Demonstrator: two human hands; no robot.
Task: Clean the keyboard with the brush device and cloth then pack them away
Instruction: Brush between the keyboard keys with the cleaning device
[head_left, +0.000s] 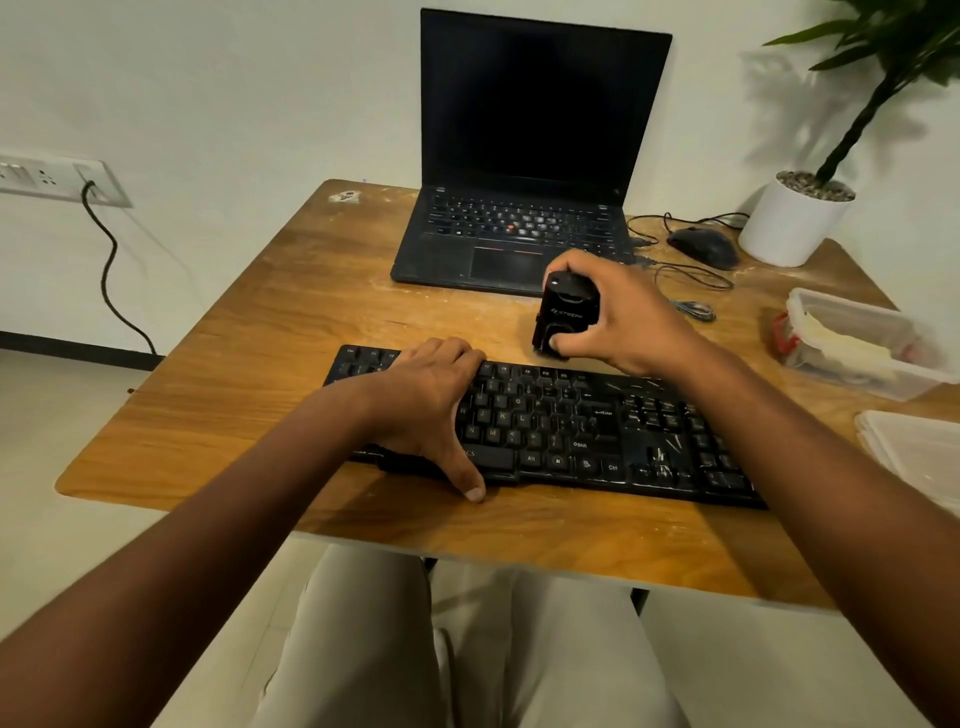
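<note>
White key legends "Shift," "Alt" and "Ctrl" mark the black keyboard (571, 431); the brush device (566, 317) bears lettering, possibly "STEDIX."

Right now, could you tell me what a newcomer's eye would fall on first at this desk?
Probably the right hand gripping a small black brush device just beyond the black keyboard, which the left hand rests on at the desk's near edge. Behind them, an open laptop with a dark screen stands against the wall.
</note>
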